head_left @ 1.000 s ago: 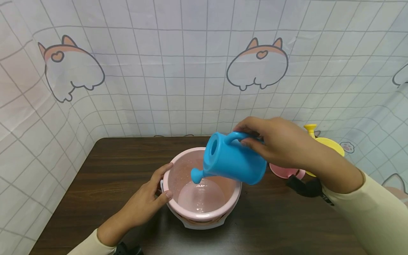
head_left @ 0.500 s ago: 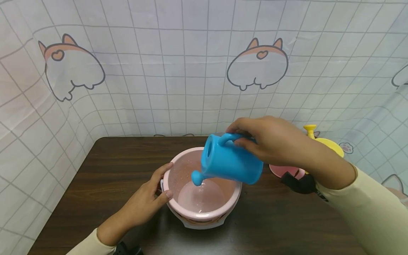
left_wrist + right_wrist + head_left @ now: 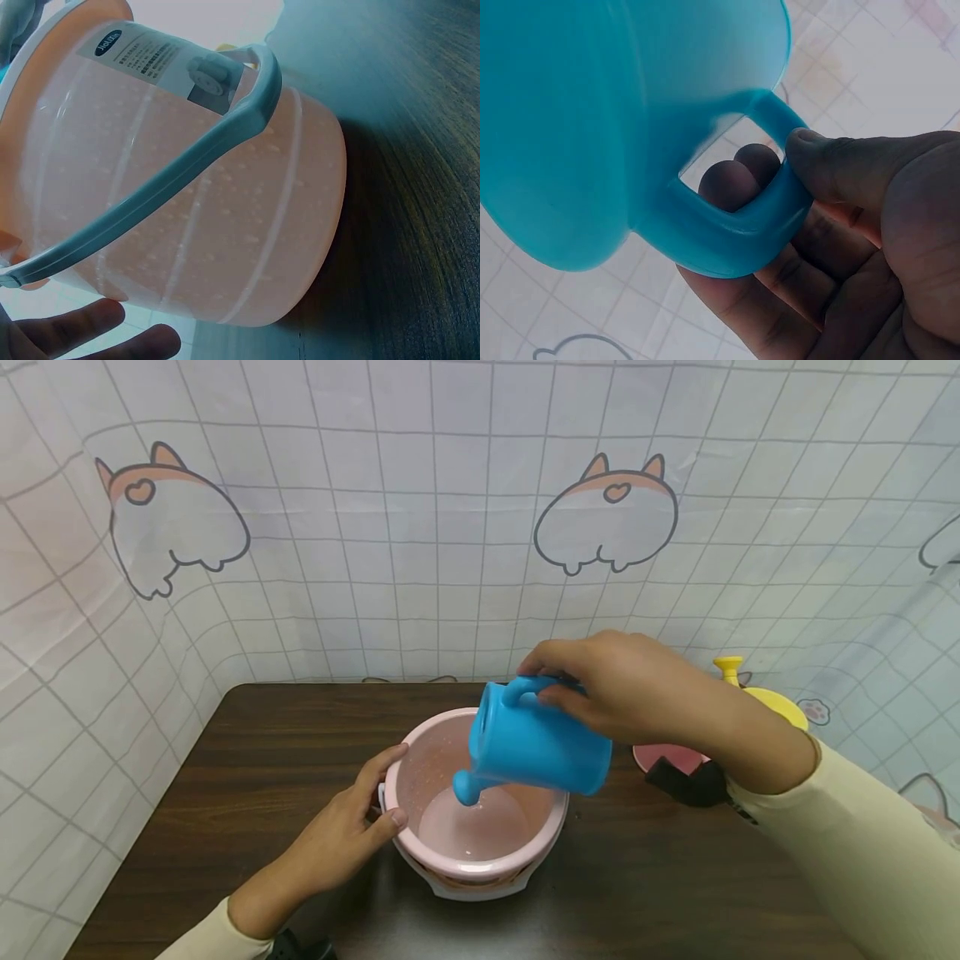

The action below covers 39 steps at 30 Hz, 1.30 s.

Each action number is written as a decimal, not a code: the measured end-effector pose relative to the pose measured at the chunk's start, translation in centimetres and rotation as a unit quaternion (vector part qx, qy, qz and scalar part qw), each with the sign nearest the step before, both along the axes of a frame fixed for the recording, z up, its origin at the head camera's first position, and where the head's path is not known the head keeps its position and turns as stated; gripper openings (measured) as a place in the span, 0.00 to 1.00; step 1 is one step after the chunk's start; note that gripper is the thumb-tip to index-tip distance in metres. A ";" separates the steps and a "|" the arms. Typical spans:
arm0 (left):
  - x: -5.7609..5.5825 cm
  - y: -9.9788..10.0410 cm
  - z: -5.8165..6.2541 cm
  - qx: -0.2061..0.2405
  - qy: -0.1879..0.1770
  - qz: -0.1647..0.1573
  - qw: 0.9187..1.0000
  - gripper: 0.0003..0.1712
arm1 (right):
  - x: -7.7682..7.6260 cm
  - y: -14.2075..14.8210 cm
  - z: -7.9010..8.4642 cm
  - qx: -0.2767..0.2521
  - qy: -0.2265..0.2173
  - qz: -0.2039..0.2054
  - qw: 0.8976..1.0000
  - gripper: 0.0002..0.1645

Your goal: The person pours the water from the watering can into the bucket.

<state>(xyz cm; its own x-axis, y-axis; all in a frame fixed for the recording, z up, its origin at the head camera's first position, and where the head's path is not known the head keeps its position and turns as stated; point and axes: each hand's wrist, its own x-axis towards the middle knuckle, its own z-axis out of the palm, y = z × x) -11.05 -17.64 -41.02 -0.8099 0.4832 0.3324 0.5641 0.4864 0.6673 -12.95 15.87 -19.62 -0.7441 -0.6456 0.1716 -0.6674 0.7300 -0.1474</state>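
In the head view, my right hand (image 3: 615,689) holds a blue watering can (image 3: 543,743) by its handle. The right wrist view shows the fingers curled through the handle (image 3: 742,232) and the thumb on its outside. The can is tilted left, with its rounded spout tip (image 3: 467,787) down over the pink bucket (image 3: 480,866). My left hand (image 3: 333,835) rests at the bucket's left rim, thumb and index fingertip touching it. Other fingers (image 3: 82,330) of that hand extend straight beside the bucket wall in the left wrist view. Small glints show inside the bucket.
A pink object (image 3: 678,757), partly hidden by the right forearm, lies on the dark wooden table (image 3: 285,735). Behind it is a yellow watering can (image 3: 780,706). A grey bail handle (image 3: 172,176) hangs across the bucket's side. A white grid-patterned curtain (image 3: 420,527) stands behind the table.
My right hand and the blue watering can have shifted slightly left, the spout tip a little lower. Glints on the bucket's bottom have shrunk. The left hand and bucket have stayed still.
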 end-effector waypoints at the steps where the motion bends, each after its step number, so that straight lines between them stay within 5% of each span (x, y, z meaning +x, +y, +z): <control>1: 0.0 0.0 0.0 -0.001 0.000 0.000 1.000 0.41 | -0.1 -0.1 0.0 0.001 0.000 0.002 1.000 0.17; 39: 0.2 0.2 0.2 -0.008 -0.026 0.009 1.000 0.41 | -0.1 -4.1 1.8 0.123 -0.068 0.009 0.990 0.15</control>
